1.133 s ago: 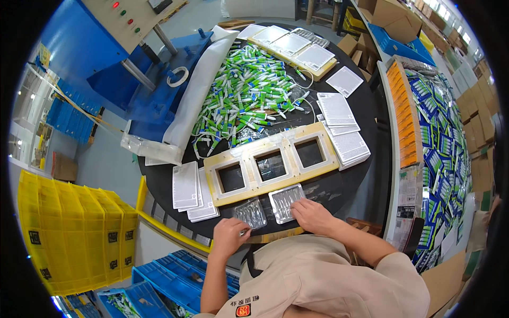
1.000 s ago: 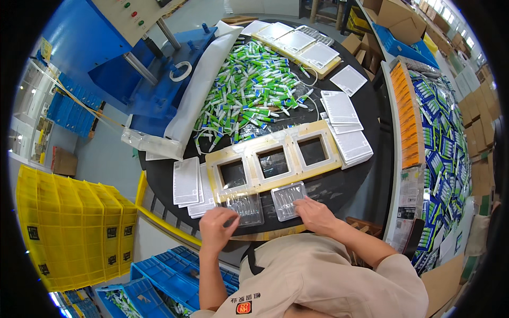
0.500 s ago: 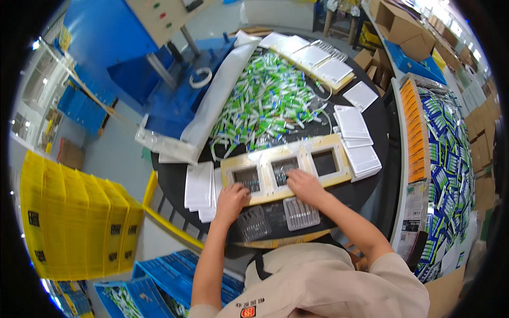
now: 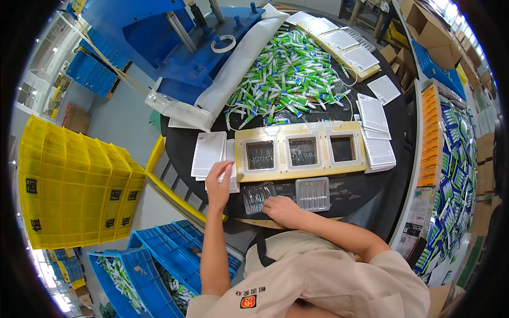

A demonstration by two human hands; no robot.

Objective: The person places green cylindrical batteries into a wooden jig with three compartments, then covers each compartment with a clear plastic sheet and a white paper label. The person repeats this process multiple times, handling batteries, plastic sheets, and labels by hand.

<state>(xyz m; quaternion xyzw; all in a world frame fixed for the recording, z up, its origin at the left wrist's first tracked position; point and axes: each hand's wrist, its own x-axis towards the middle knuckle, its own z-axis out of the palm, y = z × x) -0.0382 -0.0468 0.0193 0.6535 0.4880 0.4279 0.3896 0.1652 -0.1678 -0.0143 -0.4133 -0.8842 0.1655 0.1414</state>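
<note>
A cream-yellow frame [image 4: 318, 173] with three square openings lies on the round black table. Clear ribbed blister trays sit in its left opening [image 4: 260, 156] and middle opening [image 4: 303, 152]; dark table shows through the right one. My right hand [image 4: 283, 211] has its fingers closed on the edge of a loose clear blister tray [image 4: 257, 197] in front of the frame. Another blister tray [image 4: 313, 194] lies to its right. My left hand [image 4: 218, 183] is raised beside the frame's left end, over white cards [image 4: 208, 153], fingers apart and nothing visible in them.
Beyond the frame spreads a heap of green-and-white tubes [image 4: 286, 74]. White cards [image 4: 377, 146] are stacked at the frame's right end. A blue press [image 4: 212, 53] stands back left, yellow crates [image 4: 79, 185] at left, blue bins [image 4: 138, 275] below. Packaged goods [image 4: 450, 175] fill the right side.
Both hands have left the frame's openings. My right hand has come down to the left loose blister tray, and my left hand has shifted past the frame's left end. The view has tilted.
</note>
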